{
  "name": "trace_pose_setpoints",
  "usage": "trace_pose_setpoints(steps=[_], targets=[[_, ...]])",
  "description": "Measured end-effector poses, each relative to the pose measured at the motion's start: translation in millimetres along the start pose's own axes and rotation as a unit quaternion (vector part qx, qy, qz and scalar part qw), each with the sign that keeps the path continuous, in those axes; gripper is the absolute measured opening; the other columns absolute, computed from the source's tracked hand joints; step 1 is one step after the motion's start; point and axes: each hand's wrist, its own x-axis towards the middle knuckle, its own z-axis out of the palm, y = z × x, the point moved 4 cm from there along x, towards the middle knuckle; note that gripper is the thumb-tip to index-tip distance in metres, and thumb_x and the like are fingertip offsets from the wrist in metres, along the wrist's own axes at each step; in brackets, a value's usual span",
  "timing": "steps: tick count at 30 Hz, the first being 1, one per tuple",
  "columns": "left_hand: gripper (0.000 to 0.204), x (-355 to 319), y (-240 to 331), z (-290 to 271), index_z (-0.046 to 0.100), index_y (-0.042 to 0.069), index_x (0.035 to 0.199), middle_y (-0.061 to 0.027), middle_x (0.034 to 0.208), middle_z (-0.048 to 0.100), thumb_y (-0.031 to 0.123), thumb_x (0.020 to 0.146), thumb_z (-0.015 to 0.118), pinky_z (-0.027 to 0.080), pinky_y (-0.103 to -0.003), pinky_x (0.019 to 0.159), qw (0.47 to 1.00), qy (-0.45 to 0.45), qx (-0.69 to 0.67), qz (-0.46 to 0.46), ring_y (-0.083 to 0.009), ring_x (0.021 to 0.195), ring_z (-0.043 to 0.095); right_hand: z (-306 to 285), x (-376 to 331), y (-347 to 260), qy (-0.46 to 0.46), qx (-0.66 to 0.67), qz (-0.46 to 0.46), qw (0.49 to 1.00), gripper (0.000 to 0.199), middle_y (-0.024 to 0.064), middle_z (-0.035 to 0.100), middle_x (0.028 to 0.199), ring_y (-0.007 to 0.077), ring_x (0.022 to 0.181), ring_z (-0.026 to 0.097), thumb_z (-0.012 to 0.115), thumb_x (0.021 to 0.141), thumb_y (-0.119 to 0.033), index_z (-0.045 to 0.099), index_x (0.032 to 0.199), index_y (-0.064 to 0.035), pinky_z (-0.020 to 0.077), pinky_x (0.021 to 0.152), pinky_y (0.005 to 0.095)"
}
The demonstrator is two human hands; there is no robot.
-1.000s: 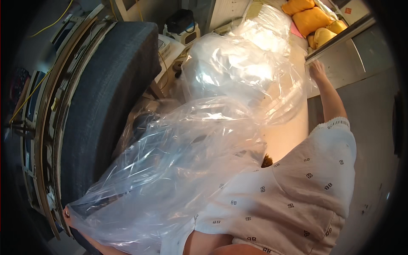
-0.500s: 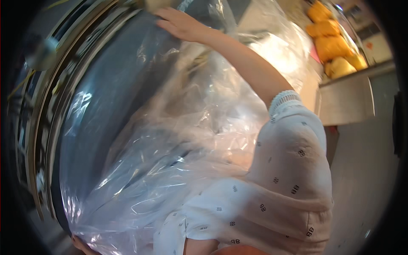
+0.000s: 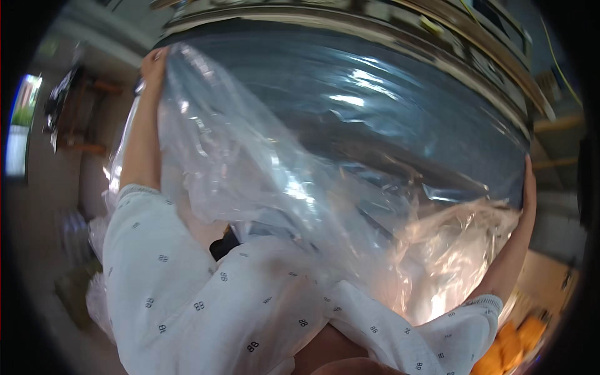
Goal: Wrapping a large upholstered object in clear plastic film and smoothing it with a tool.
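Note:
A clear plastic sheet [image 3: 287,181] lies loose and wrinkled over a large, flat, dark grey piece [image 3: 400,81] in front of me. At the far left corner, my left hand [image 3: 153,62] is closed on the sheet, pulling a long fold of it taut. Out at the right end, my right hand [image 3: 529,178] rests against the edge of the dark piece, where the plastic also ends. One straight finger shows there; the others are hidden. Nearer my body, the plastic bunches up and catches a warm glare on the right.
Behind the dark piece runs a rack of long strips and rails [image 3: 450,37]. Orange bundles [image 3: 512,344] lie at the lower right by a tan board [image 3: 550,275]. To the left stand a brown wooden piece [image 3: 84,115] and a bright window [image 3: 24,119].
My view has swung left, so the rack now lies ahead. The right hand, earlier stretched flat over the sheet, is at the right edge; the left arm now shows fully, its hand on the far left corner.

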Motion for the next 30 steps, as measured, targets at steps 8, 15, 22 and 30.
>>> trace_pose_setpoints(steps=[8, 15, 22, 30], targets=[[0.031, 1, 14, 4, 0.067, 0.006, 0.09, -0.0053, 0.084, 0.066, 0.033, 0.075, 0.066, 0.044, -0.027, 0.073, 0.982, 0.027, -0.186, -0.014, -0.0145, 0.078, 0.059, 45, -78, -190, 0.312, -0.359, -0.355, 0.805, 0.035, 0.0192, 0.051, 0.11, 0.0377, 0.101, 0.05, 0.045, 0.09, -0.028, 0.051, 0.114, -0.0036, 0.0424, 0.083, 0.0407], [0.033, 8, -27, -1, 0.068, 0.008, 0.092, -0.0058, 0.086, 0.067, 0.037, 0.074, 0.067, 0.044, -0.026, 0.074, 0.986, 0.044, -0.162, -0.015, -0.0144, 0.08, 0.06, 267, -317, -370, 0.024, -0.015, -0.656, 0.754, 0.045, 0.0149, 0.052, 0.107, 0.031, 0.1, 0.05, 0.064, 0.075, -0.021, 0.05, 0.116, -0.0054, 0.0402, 0.086, 0.0366], [0.032, 11, -13, 9, 0.068, 0.008, 0.087, -0.0121, 0.09, 0.064, 0.036, 0.072, 0.068, 0.045, -0.035, 0.077, 0.994, 0.05, -0.098, 0.007, -0.0279, 0.086, 0.059, 418, -369, -432, 0.012, -0.155, -0.59, 0.793, 0.032, 0.0132, 0.056, 0.096, 0.0293, 0.094, 0.052, 0.062, 0.072, -0.023, 0.056, 0.096, -0.0035, 0.0431, 0.077, 0.0416], [0.028, 9, 9, 12, 0.069, 0.009, 0.087, -0.0115, 0.091, 0.064, 0.034, 0.075, 0.065, 0.043, -0.034, 0.079, 0.991, 0.017, -0.107, 0.074, -0.0264, 0.086, 0.058, 221, -331, -313, 0.207, -0.317, -0.567, 0.732, 0.022, 0.0048, 0.052, 0.085, 0.024, 0.087, 0.052, 0.054, 0.067, -0.003, 0.055, 0.087, -0.0107, 0.0386, 0.07, 0.0363]])
